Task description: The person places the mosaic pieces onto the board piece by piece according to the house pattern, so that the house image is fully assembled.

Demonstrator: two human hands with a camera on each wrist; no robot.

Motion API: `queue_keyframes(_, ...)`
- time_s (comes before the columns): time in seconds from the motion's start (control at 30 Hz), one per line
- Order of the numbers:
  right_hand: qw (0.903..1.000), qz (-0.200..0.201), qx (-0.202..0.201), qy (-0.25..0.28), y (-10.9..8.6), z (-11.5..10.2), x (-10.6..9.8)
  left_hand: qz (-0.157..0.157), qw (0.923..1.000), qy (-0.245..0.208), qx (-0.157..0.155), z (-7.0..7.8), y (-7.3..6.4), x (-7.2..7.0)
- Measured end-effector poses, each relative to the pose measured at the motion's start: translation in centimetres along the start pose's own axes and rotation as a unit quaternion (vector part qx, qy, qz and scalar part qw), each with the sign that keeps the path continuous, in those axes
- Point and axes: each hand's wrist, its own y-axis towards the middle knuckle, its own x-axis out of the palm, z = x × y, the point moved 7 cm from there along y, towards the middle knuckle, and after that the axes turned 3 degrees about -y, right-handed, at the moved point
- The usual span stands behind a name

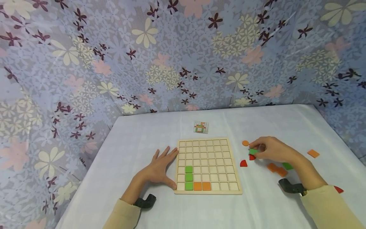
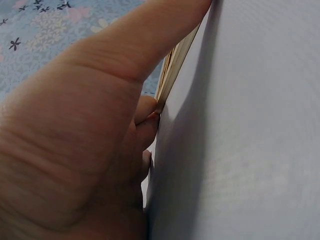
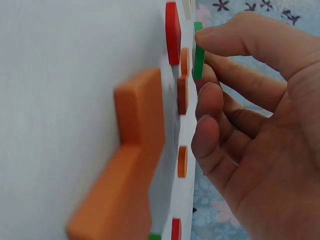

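Note:
A wooden grid board [image 1: 208, 192] lies on the white-covered table. Three green square tiles [image 1: 189, 177] stand in a column near its left side, with two orange square tiles [image 1: 201, 186] beside the lowest one. My left hand [image 1: 157, 170] has its fingers spread, with thumb and fingertips touching the board's left edge. Right of the board, my right hand [image 1: 275, 150] pinches a green square tile [image 3: 199, 55] between thumb and fingers, off the table. Just below that tile in the head view is a red piece [image 1: 252, 157], partly covered.
Near the right hand lie a red quarter-round piece [image 1: 243, 163], an orange round piece [image 1: 245, 143], orange tiles [image 1: 277, 170] and a green piece [image 1: 287, 166] partly behind the forearm. Farther right are an orange tile [image 1: 313, 153] and a red piece [image 1: 338, 189]. A pattern card [image 1: 201, 127] lies beyond the board.

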Motion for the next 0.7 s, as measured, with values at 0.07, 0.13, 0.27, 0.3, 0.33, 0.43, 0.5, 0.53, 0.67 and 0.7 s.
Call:
queue_keyframes(0.07, 0.9999, -0.006, -0.014, 0.001, 0.1, -0.6, 0.3, 0.001, 1.0000, 0.000, 0.001, -0.1, 0.0, 0.0)
queue_keyframes(0.13, 0.9996, -0.011, -0.026, 0.000, 0.2, -1.2, 0.6, 0.001, 1.0000, -0.001, 0.000, -0.1, 0.0, 0.1)
queue_keyframes(0.27, 0.9987, -0.026, -0.043, 0.007, 0.4, -2.7, 1.4, 0.002, 1.0000, -0.001, -0.001, -0.2, 0.1, 0.1)
queue_keyframes(0.3, 0.9983, -0.030, -0.049, 0.010, 0.4, -3.0, 1.6, 0.003, 1.0000, -0.002, -0.001, -0.2, 0.2, 0.1)
queue_keyframes(0.33, 0.9976, -0.036, -0.058, 0.015, 0.4, -3.4, 1.9, 0.004, 1.0000, -0.002, 0.000, -0.2, 0.2, 0.1)
queue_keyframes(0.43, 0.9949, -0.051, -0.085, 0.021, 0.4, -4.6, 2.8, 0.004, 1.0000, -0.003, 0.002, -0.1, 0.2, 0.1)
queue_keyframes(0.5, 0.9926, -0.057, -0.105, 0.023, 0.4, -5.4, 3.3, 0.004, 1.0000, -0.004, 0.003, -0.1, 0.1, 0.2)
queue_keyframes(0.53, 0.9917, -0.061, -0.110, 0.023, 0.4, -5.8, 3.6, 0.004, 1.0000, -0.005, 0.003, -0.1, 0.1, 0.2)
queue_keyframes(0.67, 0.9896, -0.073, -0.122, 0.020, 0.4, -7.2, 4.6, 0.004, 1.0000, -0.005, 0.002, -0.2, 0.1, 0.2)
queue_keyframes(0.7, 0.9891, -0.075, -0.125, 0.019, 0.3, -7.5, 4.8, 0.004, 1.0000, -0.004, 0.002, -0.2, 0.1, 0.2)
